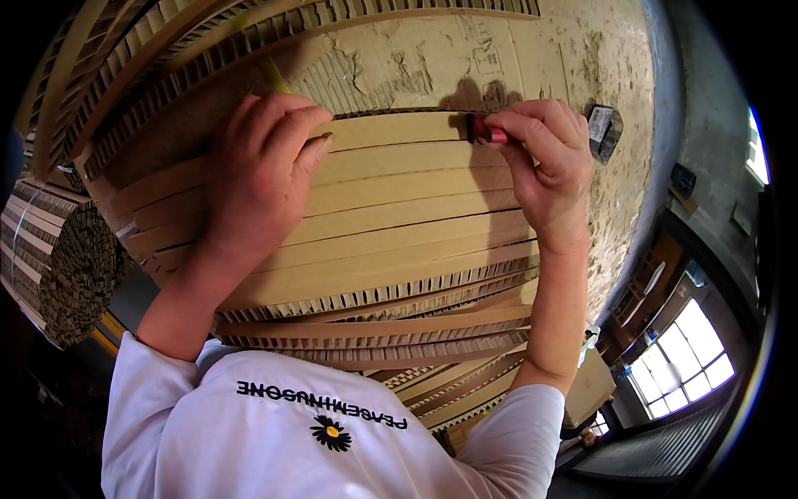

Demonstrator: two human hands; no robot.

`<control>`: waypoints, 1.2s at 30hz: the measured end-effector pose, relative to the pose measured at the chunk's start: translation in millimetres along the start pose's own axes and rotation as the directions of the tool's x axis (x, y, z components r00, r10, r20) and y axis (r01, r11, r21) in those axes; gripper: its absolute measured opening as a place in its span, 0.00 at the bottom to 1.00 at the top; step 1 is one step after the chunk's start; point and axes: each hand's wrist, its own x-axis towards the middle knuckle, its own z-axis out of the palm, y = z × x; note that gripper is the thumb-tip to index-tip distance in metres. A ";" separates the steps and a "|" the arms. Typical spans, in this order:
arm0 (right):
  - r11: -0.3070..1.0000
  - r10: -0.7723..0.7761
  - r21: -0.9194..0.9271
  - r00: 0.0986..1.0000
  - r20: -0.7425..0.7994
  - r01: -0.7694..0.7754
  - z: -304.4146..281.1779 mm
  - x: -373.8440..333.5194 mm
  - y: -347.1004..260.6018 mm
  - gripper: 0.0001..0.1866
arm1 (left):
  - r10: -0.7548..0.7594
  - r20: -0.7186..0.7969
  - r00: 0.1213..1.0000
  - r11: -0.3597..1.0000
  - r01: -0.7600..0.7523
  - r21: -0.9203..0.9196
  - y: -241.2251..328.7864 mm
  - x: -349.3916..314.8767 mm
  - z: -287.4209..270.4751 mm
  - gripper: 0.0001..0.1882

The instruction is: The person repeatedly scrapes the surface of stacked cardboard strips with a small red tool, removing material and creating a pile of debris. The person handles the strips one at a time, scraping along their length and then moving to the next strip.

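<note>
In our right hand, we pinch a small red-and-black tool between thumb and fingers, its dark end at the farthest of the flat tan cardboard strips; so fine a grip seems suited to control. Our left hand is curled low over that strip's left part, perhaps to steady it, though we cannot tell whether the fingers clasp anything. The strips lie side by side across the worn tan counter, their snug rows probably supporting one another. Toward its right edge sits a small dark block, beyond the rows. Ribbed brown cardboard lengths crowd the far left corner, and a strapped corrugated bundle stands past the left edge.
</note>
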 end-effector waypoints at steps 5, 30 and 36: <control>1.000 -0.003 0.012 1.000 -0.008 0.003 0.9 0.2 0.3 0.10 | 0.005 0.004 1.000 1.000 -0.005 -0.005 -0.1 0.2 -0.7 0.13; 0.949 0.227 0.232 0.973 -0.041 -0.212 -26.0 -42.2 -27.1 0.14 | -0.116 0.190 0.975 0.953 0.163 -0.256 -8.6 16.9 -12.5 0.08; 0.985 0.138 0.113 0.989 -0.050 -0.131 -12.2 -32.6 -24.7 0.12 | -0.107 0.205 0.973 0.958 0.156 -0.242 -11.5 15.6 -13.2 0.09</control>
